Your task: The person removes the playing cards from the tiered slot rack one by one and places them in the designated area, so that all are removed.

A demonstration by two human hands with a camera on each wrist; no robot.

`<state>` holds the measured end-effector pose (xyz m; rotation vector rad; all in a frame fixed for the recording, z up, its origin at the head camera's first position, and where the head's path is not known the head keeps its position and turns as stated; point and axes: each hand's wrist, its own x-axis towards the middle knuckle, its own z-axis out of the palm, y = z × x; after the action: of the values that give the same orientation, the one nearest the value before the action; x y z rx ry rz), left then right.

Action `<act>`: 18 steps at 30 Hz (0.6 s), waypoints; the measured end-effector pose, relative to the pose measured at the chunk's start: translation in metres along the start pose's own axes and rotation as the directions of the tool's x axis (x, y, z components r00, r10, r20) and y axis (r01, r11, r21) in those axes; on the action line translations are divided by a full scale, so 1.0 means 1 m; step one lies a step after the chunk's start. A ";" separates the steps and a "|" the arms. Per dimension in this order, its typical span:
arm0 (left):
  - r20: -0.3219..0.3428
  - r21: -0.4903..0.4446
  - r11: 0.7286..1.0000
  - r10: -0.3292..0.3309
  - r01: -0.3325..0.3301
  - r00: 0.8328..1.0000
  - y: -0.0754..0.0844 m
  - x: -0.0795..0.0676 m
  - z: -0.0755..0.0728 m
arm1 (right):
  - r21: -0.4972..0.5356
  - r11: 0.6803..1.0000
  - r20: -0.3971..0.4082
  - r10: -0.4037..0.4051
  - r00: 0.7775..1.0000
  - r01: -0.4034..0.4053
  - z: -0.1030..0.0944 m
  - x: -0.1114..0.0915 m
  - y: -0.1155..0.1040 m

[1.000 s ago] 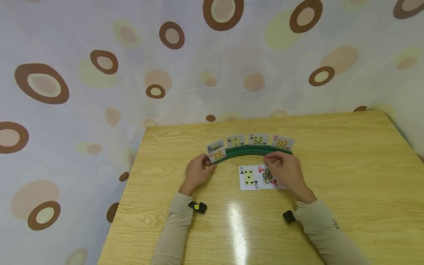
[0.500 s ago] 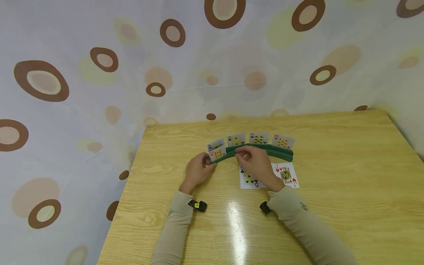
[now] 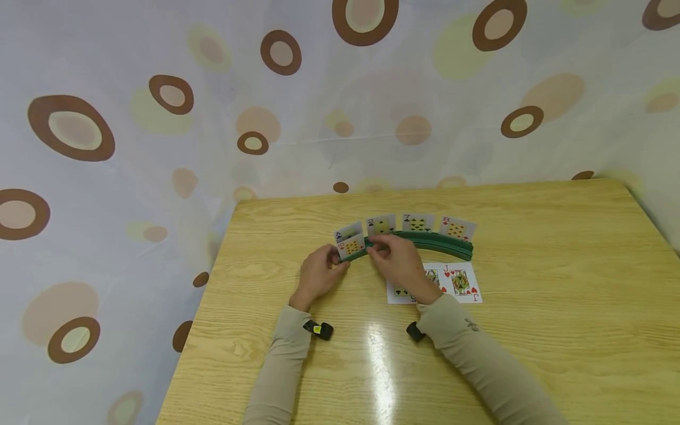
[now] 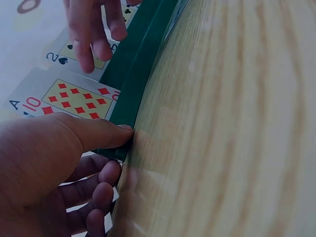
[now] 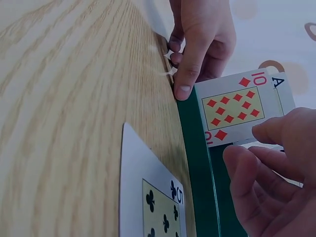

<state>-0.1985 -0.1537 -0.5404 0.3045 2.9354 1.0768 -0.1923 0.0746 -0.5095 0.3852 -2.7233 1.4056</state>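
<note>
A curved green playing card holder point(image 3: 441, 243) stands on the table. My left hand point(image 3: 317, 274) grips its left end, thumb in front and fingers behind. The ten of diamonds point(image 5: 232, 108) stands in the front slot there, partly covering the ace point(image 3: 349, 231). Behind, in the rear slot, are the two of spades point(image 3: 381, 225), the seven point(image 3: 417, 222) and the eight point(image 3: 457, 228). Right beside the ten is my right hand point(image 3: 401, 262), its fingers loosely bent and apart with nothing between them; one fingertip is right at the ten's edge in the right wrist view.
Face up before the holder lie the five of clubs point(image 5: 163, 212), a queen point(image 3: 432, 275) and the jack of hearts point(image 3: 461, 282), partly hidden by my right arm. The wooden table point(image 3: 552, 283) meets a patterned cloth point(image 3: 308, 118) behind.
My right hand has moved left from over the queen and jack to beside the ten of diamonds, uncovering the jack. My left hand has kept its grip on the holder.
</note>
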 end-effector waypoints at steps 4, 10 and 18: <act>-0.003 0.006 1.000 0.007 -0.007 1.000 -0.001 0.000 0.000 | -0.008 1.000 0.008 0.003 1.000 -0.003 0.002 0.002 0.000; 0.001 0.011 1.000 -0.002 0.002 1.000 -0.001 0.001 0.000 | -0.006 1.000 0.004 0.018 1.000 -0.018 0.003 0.006 0.000; 0.001 0.016 1.000 -0.011 0.011 1.000 0.000 0.000 0.000 | 0.008 1.000 -0.014 0.003 1.000 -0.003 0.008 0.010 0.005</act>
<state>-0.1986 -0.1536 -0.5406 0.2892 2.9427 1.0525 -0.2025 0.0684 -0.5165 0.3698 -2.7088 1.4150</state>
